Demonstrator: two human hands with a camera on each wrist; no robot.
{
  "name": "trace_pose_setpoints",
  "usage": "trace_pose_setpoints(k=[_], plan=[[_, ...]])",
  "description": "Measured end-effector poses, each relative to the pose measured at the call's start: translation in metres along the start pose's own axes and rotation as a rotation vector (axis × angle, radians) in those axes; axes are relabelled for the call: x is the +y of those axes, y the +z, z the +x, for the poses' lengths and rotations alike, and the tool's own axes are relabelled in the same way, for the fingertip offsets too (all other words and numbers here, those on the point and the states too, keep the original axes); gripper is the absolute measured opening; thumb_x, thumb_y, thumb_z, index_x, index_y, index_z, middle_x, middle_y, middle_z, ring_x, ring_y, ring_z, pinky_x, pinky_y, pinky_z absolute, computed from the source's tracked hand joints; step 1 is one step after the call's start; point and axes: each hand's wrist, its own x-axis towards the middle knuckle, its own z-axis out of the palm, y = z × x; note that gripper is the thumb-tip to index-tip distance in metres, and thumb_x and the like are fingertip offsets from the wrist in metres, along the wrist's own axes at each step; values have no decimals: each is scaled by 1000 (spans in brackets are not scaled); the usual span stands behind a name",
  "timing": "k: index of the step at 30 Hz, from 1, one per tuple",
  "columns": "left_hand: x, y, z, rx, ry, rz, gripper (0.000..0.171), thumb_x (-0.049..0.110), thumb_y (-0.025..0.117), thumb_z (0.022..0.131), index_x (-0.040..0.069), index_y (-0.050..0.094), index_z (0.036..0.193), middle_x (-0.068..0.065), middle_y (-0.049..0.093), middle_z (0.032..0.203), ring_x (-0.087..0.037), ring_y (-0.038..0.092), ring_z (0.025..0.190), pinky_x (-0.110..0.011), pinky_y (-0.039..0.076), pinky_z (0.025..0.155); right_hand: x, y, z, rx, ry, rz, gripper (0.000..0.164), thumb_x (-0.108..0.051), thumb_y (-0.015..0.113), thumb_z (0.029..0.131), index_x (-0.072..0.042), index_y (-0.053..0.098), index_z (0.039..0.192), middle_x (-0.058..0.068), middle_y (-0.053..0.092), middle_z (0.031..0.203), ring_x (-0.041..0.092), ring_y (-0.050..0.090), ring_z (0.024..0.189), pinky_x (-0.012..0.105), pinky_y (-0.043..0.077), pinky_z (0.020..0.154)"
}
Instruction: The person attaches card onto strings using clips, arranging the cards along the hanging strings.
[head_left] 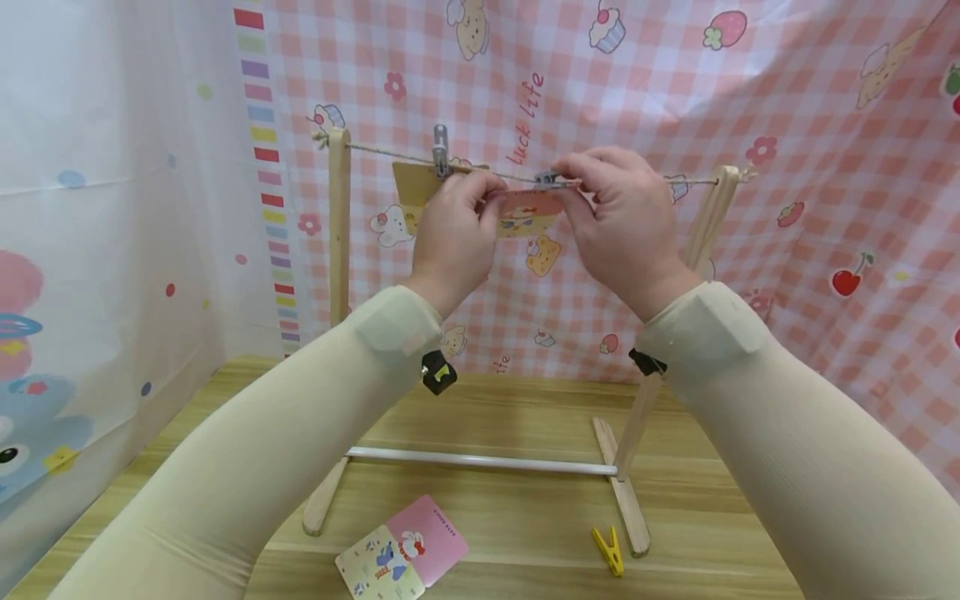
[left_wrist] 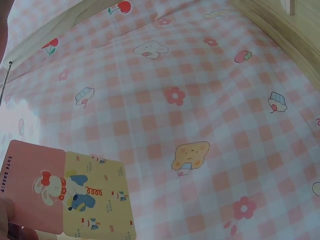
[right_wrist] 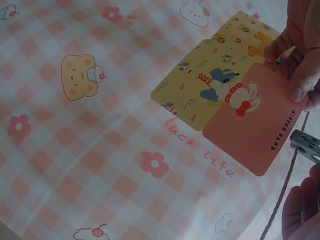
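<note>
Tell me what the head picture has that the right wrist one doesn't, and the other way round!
Only the head view shows the yellow clothespin and another pink-and-yellow card on the table, plus the white rod.

Only the right wrist view shows the words CUTE RABBIT big enough to read on the held card.

Both show the left hand pinching that card, the right hand with a grey clip, the string and the checked cloth.

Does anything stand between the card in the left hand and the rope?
Nothing visible blocks the card from the rope. Only the grey clip in the right hand sits at the card's pink edge; whether it grips there is unclear.
</note>
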Motion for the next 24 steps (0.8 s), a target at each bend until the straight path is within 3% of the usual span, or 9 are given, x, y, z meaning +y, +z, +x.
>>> trace_pose_setpoints(k=[24], plan=[[-1, 2, -3, 12, 13, -12, 18, 22, 57, 109, 15, 72, 116, -4, 66, 121, -17, 61, 109, -30, 53, 96, -3, -1, -2, -102, 50, 2, 18, -15, 73, 100, -3, 79, 112, 15, 77, 116, 33, 66, 110, 48, 53, 94]])
